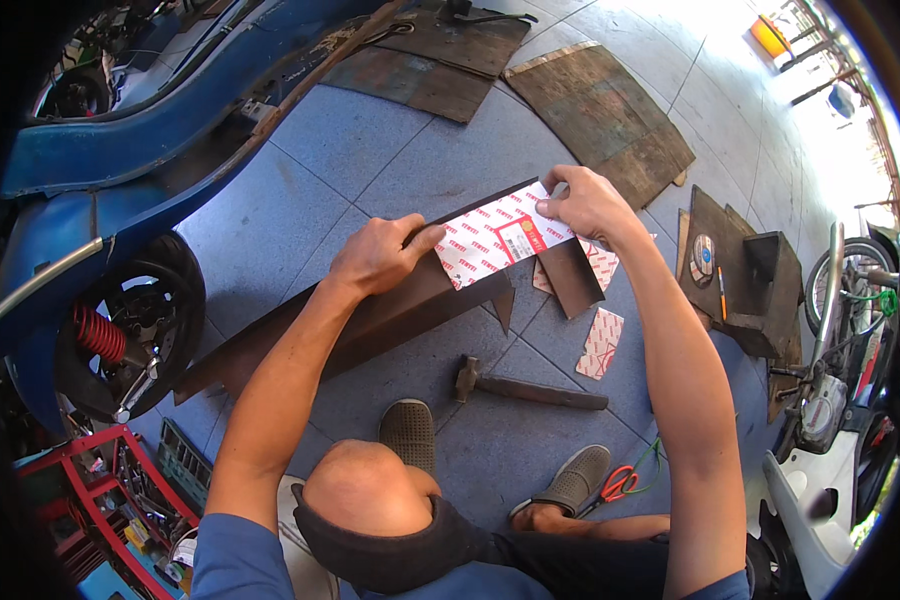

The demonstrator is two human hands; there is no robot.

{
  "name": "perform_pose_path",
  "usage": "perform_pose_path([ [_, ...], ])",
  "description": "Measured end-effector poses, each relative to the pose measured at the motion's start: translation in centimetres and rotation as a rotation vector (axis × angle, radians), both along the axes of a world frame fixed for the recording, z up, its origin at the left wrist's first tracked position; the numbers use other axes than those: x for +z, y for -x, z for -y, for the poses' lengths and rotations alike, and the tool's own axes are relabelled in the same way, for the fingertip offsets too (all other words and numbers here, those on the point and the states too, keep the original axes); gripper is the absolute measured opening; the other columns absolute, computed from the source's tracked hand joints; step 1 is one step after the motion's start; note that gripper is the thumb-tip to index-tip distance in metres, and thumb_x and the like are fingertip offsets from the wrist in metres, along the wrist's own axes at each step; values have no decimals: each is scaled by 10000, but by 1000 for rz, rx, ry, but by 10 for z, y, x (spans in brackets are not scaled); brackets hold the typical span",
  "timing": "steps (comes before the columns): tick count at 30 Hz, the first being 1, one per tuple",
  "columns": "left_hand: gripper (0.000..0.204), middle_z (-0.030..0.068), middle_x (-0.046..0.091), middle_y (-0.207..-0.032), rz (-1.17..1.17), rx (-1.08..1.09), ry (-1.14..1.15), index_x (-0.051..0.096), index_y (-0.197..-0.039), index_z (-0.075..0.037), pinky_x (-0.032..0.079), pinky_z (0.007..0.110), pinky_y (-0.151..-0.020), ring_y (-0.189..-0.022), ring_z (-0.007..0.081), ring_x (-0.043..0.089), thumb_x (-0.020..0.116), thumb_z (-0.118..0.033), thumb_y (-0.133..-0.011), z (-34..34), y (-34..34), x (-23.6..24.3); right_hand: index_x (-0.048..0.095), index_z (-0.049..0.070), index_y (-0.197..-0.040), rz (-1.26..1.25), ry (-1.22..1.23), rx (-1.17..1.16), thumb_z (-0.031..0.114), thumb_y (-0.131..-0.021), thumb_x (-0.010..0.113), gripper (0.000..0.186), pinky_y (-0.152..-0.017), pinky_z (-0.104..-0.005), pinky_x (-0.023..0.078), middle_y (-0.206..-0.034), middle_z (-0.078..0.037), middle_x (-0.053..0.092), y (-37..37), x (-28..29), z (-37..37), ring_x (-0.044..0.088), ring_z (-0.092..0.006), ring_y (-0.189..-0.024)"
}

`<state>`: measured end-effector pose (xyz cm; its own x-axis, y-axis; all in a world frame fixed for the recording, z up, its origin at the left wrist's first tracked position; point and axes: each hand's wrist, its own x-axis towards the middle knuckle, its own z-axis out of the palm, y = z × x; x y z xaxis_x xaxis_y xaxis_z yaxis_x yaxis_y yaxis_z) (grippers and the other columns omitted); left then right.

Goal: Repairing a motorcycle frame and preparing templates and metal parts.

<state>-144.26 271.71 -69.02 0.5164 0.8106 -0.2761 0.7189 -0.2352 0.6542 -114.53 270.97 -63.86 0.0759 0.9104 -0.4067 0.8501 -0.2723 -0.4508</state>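
Note:
A white cardboard piece (pixel 480 245) with red print lies flat against a long, dark, bent metal sheet (pixel 400 325). My left hand (pixel 378 256) is closed at the cardboard's left end, with its fingers curled over the sheet's upper edge. At the other end, my right hand (pixel 592 207) pinches the cardboard's upper right corner, thumb on top. Below that corner a short dark flap (pixel 570 278) sticks out; whether it joins the sheet I cannot tell. Another scrap of printed cardboard (pixel 600 343) rests on the floor to the right.
Between my feet and the sheet lies a hammer (pixel 530 390). Orange-handled scissors (pixel 620 484) are beside my right shoe. Blue vehicle bodywork (pixel 140 150) stands left, above a red metal rack (pixel 100 480). A dark open box (pixel 760 290) and a motorcycle (pixel 830 400) stand right. Wooden boards (pixel 605 120) lie beyond.

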Motion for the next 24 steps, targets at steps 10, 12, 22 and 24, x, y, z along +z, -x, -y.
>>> perform_pose_path([
  [10, 586, 243, 712, -906, -60, 29, -52, 705, -1132, -56, 528, 469, -770, -872, 402, 697, 537, -592, -964, -1, -2, -4, 654, 9, -1126, -86, -39, -23, 238, -835, 765, 387, -799, -382, 522, -963, -148, 701, 0, -3, -7, 675, -271, -889],
  [12, 560, 244, 700, -851, -34, 46, -84, 708, -1097, -48, 516, 448, -714, -794, 395, 694, 549, -571, -970, -2, -1, -6, 652, 6, -1120, -48, -1, -6, 234, -833, 770, 385, -791, -381, 518, -963, -142, 696, -1, -6, -11, 665, -252, -880],
  [22, 561, 226, 724, -988, -62, 13, 36, 712, -1124, -105, 529, 508, -846, -965, 429, 683, 435, -578, -1007, -4, -3, -4, 606, -28, -1144, -401, 55, 9, 136, -886, 735, 332, -776, -331, 479, -939, -93, 657, -20, -19, -21, 592, -170, -849],
  [24, 569, 225, 725, -976, -90, 12, 41, 707, -1118, -106, 531, 506, -838, -957, 424, 688, 415, -583, -1012, -5, -4, -4, 594, -31, -1180, -401, 102, -29, 112, -899, 723, 340, -772, -317, 476, -925, -83, 660, -21, -11, -18, 589, -154, -843],
])
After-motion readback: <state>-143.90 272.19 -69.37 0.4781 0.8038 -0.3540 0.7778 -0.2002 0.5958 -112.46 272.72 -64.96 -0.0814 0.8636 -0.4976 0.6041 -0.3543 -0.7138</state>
